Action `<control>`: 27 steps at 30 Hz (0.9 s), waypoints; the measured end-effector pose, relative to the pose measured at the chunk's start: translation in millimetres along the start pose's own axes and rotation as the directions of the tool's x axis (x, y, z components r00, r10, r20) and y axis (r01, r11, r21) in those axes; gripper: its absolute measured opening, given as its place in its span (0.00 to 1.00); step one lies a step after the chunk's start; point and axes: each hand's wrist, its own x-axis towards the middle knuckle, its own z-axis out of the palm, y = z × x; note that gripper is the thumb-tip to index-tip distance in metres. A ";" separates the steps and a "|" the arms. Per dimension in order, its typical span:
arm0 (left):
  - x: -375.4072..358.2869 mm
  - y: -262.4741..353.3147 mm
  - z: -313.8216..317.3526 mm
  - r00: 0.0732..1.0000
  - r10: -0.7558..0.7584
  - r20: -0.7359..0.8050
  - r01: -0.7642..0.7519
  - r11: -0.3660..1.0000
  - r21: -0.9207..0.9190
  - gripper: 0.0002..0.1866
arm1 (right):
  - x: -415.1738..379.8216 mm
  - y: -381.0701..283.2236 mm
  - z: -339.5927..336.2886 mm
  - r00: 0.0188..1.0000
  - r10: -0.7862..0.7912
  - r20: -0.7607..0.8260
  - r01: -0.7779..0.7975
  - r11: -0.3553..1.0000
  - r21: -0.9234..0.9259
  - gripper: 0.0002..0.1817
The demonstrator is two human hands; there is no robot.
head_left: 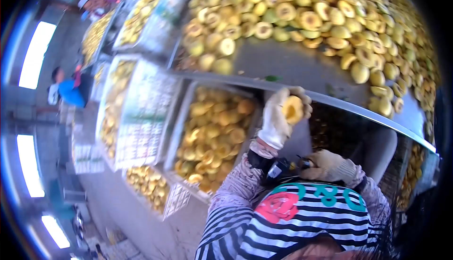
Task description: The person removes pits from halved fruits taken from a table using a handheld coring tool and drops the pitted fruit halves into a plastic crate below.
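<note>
My left hand (281, 118), in a whitish work glove, is closed around a halved yellow peach (292, 110). It is raised at the metal table's front edge, and the hollow cut side of the fruit faces me. Lower and to the right, close to my chest, my gloved right hand (329, 166) is closed on a small dark-tipped tool (304, 162); its exact kind is hard to make out. A dark band with a small device (277, 169) sits at my left wrist. Many halved peaches (311, 20) are heaped on the table (278, 59) ahead.
A crate of peach halves (214, 137) stands left of my left arm. Beyond it are stacked white crates (144, 118) and more filled bins (146, 12). A pale container (382, 153) is at right beneath the table edge. A person in blue (71, 92) is far left.
</note>
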 end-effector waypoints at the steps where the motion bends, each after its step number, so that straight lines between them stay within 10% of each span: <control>1: -9.7 19.4 -22.5 0.967 0.234 -0.099 -0.219 0.965 0.145 0.20 | -0.8 -4.6 -0.5 0.980 0.198 0.005 -0.198 0.980 -0.028 0.23; 3: -35.8 65.4 -92.4 0.732 0.672 -0.116 -0.496 0.641 0.586 0.17 | -2.0 42.4 16.3 0.902 0.221 -0.370 -0.055 0.911 0.410 0.17; 4: -51.7 88.2 -139.9 0.510 0.859 -0.037 -0.432 0.293 0.853 0.16 | -14.6 16.1 -2.2 0.883 0.363 -0.297 -0.077 0.738 0.670 0.12; 6: -85.3 118.7 -212.5 0.169 0.985 0.032 0.144 -0.057 0.988 0.16 | -20.6 33.8 -2.7 0.890 0.189 -0.415 0.194 0.666 0.720 0.12; 8: -126.3 129.1 -339.1 0.279 0.954 -0.107 0.858 -0.197 0.475 0.22 | -20.6 26.2 -5.0 0.903 0.208 -0.376 0.139 0.687 0.713 0.11; 9: -136.5 133.5 -327.6 0.163 0.836 -0.525 0.932 0.045 0.360 0.28 | -16.8 23.3 -3.2 0.904 0.204 -0.375 0.128 0.708 0.694 0.11; 10: -131.4 152.5 -295.5 0.162 0.775 -0.611 0.958 0.024 0.285 0.30 | -13.2 20.6 -3.8 0.901 0.207 -0.382 0.119 0.729 0.674 0.10; 11: -127.3 154.6 -309.8 0.283 0.906 -0.314 0.941 -0.200 0.272 0.31 | -10.5 16.6 -5.7 0.876 0.281 -0.393 0.015 0.797 0.603 0.08; 13: -100.4 159.0 -238.6 0.425 0.905 0.024 0.690 -0.341 0.638 0.26 | -11.2 16.5 -7.2 0.853 0.370 -0.368 0.046 0.650 0.759 0.09; 15: -46.1 129.8 -107.7 0.433 0.833 0.344 -0.028 -0.370 0.929 0.17 | -8.6 38.0 0.7 0.835 0.304 -0.460 0.218 0.584 0.782 0.13; 19: 41.6 14.7 63.0 0.675 0.330 0.660 -0.617 -0.240 0.750 0.13 | -21.3 52.5 -2.4 0.715 0.322 -0.620 0.420 0.512 0.749 0.14; 20: 70.4 -16.3 69.8 0.722 0.239 0.649 -0.641 -0.119 0.758 0.13 | -28.1 56.0 -5.1 0.681 0.320 -0.658 0.451 0.525 0.722 0.14; 27: 156.5 -131.9 142.7 0.823 -0.195 0.533 -0.445 -0.805 0.393 0.28 | -88.9 66.7 -21.7 0.579 0.399 -0.711 0.614 0.361 0.702 0.14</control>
